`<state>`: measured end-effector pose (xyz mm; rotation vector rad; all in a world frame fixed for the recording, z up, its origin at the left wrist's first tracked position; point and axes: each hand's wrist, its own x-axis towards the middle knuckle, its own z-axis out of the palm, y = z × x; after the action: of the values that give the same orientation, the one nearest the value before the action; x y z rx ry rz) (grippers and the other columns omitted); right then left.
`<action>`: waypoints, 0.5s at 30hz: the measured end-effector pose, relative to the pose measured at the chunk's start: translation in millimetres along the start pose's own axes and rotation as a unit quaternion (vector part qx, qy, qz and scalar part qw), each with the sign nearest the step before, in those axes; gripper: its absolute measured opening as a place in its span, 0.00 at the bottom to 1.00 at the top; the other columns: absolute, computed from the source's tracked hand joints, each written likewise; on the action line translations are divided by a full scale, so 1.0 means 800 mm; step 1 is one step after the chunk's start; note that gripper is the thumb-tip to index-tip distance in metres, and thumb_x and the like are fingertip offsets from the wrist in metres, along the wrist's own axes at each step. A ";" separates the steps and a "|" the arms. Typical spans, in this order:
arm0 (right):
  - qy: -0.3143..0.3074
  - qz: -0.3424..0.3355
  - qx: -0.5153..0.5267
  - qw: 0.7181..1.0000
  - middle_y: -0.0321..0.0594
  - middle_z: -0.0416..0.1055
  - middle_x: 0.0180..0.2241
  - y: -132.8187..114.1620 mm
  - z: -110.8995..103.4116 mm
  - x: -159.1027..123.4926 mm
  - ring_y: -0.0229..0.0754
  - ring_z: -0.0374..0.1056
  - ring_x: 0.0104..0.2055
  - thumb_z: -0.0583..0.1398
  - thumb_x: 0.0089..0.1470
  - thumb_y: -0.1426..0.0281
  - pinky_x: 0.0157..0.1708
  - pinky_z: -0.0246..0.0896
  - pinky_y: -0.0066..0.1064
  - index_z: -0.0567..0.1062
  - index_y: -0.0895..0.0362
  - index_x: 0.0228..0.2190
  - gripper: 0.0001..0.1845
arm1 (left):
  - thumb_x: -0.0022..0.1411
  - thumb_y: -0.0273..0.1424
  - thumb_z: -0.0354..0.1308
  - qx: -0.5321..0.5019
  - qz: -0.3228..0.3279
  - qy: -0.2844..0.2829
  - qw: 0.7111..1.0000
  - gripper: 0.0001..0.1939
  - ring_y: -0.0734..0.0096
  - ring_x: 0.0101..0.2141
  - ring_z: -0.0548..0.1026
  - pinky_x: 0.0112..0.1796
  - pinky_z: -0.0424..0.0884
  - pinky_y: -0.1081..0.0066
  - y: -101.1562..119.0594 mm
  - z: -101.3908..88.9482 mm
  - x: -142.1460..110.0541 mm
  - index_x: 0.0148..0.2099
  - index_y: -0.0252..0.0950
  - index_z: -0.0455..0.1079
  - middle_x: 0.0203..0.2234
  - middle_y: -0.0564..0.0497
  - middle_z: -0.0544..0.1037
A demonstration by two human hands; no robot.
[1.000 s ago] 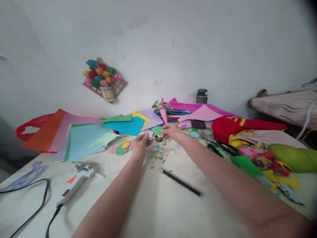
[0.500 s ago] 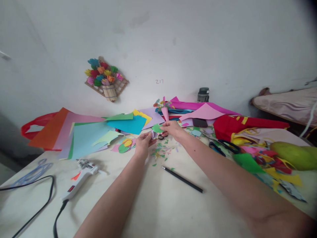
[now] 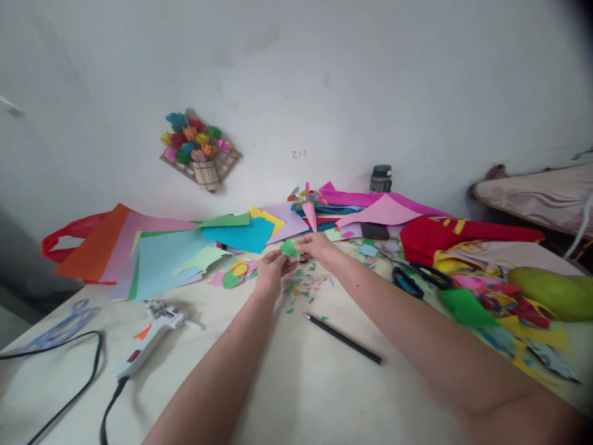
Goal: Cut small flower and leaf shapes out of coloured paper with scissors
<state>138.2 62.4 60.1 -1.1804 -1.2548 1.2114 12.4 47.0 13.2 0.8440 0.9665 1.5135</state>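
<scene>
A small green paper cutout [image 3: 290, 248] is held up between my two hands over the table. My left hand [image 3: 271, 267] is closed on its left side, thumb and fingers pinching. From the right, my right hand [image 3: 317, 245] pinches the opposite edge. A dark ring-shaped handle [image 3: 303, 259] shows partly just below my right hand; the rest of it is hidden. Beneath both hands lie many tiny paper scraps [image 3: 303, 285]. Left of my left hand are round paper pieces [image 3: 238, 272] in yellow, green and pink.
Coloured paper sheets [image 3: 169, 256] spread along the back left. A white glue gun [image 3: 151, 346] with a black cord lies front left, a black pen [image 3: 343, 339] front centre. To the right are scissors [image 3: 430, 275], red cloth [image 3: 428, 238] and a green fruit [image 3: 546, 292]. A pink paper cone [image 3: 309, 216] stands behind.
The green cutout has moved slightly left and down, into my left hand's fingers. The purple piece seen in my left hand earlier is now hidden. My hands are closer together.
</scene>
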 end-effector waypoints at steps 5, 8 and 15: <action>-0.008 0.007 -0.032 0.999 0.28 0.63 0.12 0.005 0.007 0.003 0.30 0.59 0.14 0.64 0.45 0.84 0.18 0.59 0.22 0.69 0.60 0.18 0.13 | 0.50 0.37 0.63 -0.061 -0.022 0.016 0.998 0.13 0.69 0.20 0.75 0.35 0.77 0.62 0.006 0.002 0.001 0.28 0.34 0.65 0.16 0.54 0.71; -0.002 -0.001 -0.064 0.998 0.27 0.62 0.12 0.011 0.010 0.009 0.29 0.59 0.14 0.65 0.43 0.83 0.17 0.59 0.21 0.69 0.60 0.19 0.12 | 0.48 0.39 0.67 -0.053 -0.006 0.014 0.998 0.17 0.73 0.19 0.73 0.35 0.77 0.62 0.007 0.000 0.003 0.28 0.34 0.64 0.14 0.58 0.67; 0.003 -0.022 0.012 1.000 0.32 0.70 0.21 0.024 0.014 0.017 0.32 0.64 0.19 0.64 0.49 0.75 0.22 0.64 0.24 0.71 0.58 0.27 0.05 | 0.43 0.36 0.71 0.007 0.050 0.000 0.999 0.27 0.79 0.20 0.69 0.36 0.78 0.65 0.005 -0.005 0.004 0.45 0.31 0.70 0.15 0.62 0.65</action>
<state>126.5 75.7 40.8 -1.1313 -1.2520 1.1867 6.7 49.6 15.2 0.9143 0.9466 1.5935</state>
